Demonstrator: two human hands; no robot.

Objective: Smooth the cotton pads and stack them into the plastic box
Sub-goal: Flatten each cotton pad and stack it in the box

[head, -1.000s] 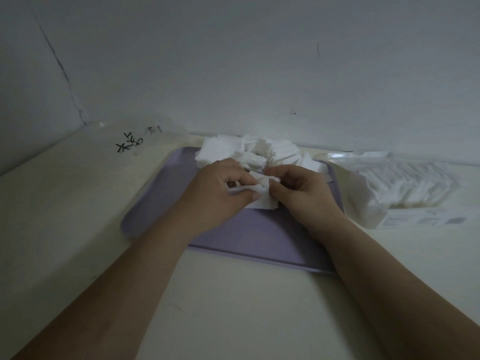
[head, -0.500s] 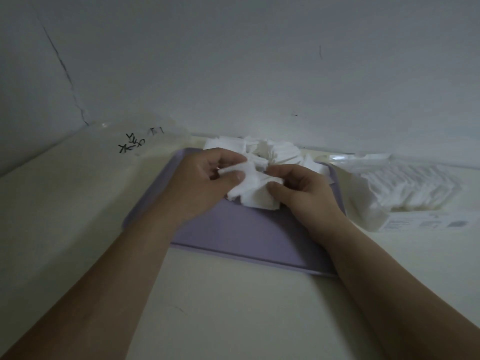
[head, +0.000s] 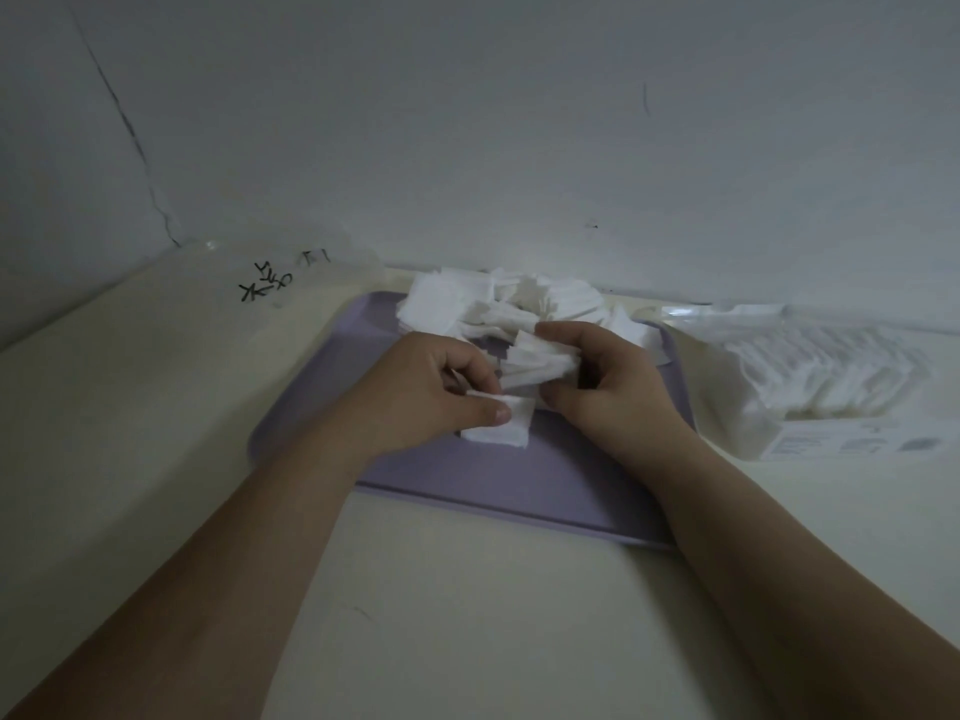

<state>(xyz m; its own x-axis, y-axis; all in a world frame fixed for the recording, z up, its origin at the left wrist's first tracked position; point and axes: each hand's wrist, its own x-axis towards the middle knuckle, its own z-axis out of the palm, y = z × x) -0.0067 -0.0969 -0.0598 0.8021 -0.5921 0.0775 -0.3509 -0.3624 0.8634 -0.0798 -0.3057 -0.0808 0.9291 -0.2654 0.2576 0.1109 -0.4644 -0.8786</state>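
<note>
Pinching a flat white square cotton pad (head: 498, 426) low over the lilac plastic tray (head: 519, 491), the left hand (head: 431, 392) sits farther from the clear plastic box (head: 810, 376) than the right hand (head: 608, 381), whose fingers clamp a fanned bundle of white pads (head: 537, 363).

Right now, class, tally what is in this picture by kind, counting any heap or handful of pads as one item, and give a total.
Hands: 2 (left hand, right hand)
Purple tray: 1
Plastic box: 1
Loose pad heap: 1
Held pad bunches: 2 (pad, bunch)
Total: 7
</note>
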